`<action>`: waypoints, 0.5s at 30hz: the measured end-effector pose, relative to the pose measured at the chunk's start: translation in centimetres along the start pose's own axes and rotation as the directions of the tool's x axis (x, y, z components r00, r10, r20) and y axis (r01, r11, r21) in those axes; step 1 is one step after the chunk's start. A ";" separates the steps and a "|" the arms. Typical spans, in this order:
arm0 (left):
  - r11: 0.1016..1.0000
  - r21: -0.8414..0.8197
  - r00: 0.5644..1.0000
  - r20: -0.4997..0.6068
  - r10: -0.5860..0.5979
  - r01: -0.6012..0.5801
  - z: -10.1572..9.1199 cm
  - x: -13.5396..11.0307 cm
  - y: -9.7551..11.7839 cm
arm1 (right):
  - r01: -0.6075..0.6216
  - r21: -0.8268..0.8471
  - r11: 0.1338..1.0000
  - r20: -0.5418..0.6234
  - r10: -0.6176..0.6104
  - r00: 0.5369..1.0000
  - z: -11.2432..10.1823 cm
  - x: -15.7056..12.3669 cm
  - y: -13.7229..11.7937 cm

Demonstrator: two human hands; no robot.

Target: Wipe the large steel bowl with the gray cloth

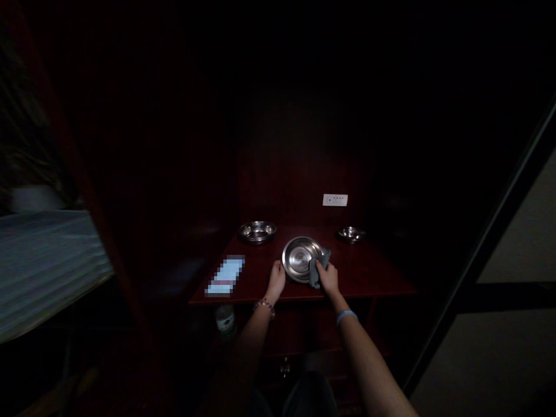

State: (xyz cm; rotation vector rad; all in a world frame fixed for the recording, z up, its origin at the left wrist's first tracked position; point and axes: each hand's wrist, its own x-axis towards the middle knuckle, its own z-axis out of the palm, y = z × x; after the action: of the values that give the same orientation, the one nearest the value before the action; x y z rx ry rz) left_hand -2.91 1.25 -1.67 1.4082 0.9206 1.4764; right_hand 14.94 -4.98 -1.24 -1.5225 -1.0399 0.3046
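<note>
A shiny metal bowl (299, 259) is tilted toward me above the dark red desk top (373, 281). My left hand (277, 279) is closed on its left rim, with the fingertips hidden behind it. My right hand (328, 278) grips a grey cloth (317, 271), which lies over the right rim and reaches a little inside the bowl. A larger metal bowl (258, 233) stands at the back left of the desk. At the back right sits a smaller metal bowl (351, 234).
A blurred-out bright phone-like screen (225, 277) lies at the desk's left. Under the front edge is a bottle (225, 320). A white socket panel (335, 200) is on the back wall. Dark side walls enclose the desk; a drawer handle (285, 367) shows below.
</note>
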 end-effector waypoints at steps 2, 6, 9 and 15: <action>1.000 0.019 1.000 -0.004 0.011 -0.011 0.0 0.0 -0.1 | -0.007 0.003 1.000 0.001 0.007 1.000 0.0 0.0 -0.1; 0.999 0.021 0.999 -0.007 0.034 -0.034 0.0 0.0 -0.2 | -0.021 -0.009 1.000 0.007 0.021 1.000 -0.1 0.0 -0.2; 0.999 0.016 0.999 0.000 0.037 -0.037 0.0 0.0 -0.2 | -0.022 -0.020 1.000 0.006 0.022 1.000 -0.1 0.0 -0.2; 1.000 -0.001 1.000 0.006 0.018 -0.018 0.0 0.0 -0.4 | -0.006 -0.025 1.000 0.018 0.007 1.000 -0.1 0.0 -0.1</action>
State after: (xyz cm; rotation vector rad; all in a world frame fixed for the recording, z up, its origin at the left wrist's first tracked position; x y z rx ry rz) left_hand -2.88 1.43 -2.05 1.4230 0.9057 1.4853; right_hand 14.96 -5.04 -1.12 -1.5480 -1.0564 0.3114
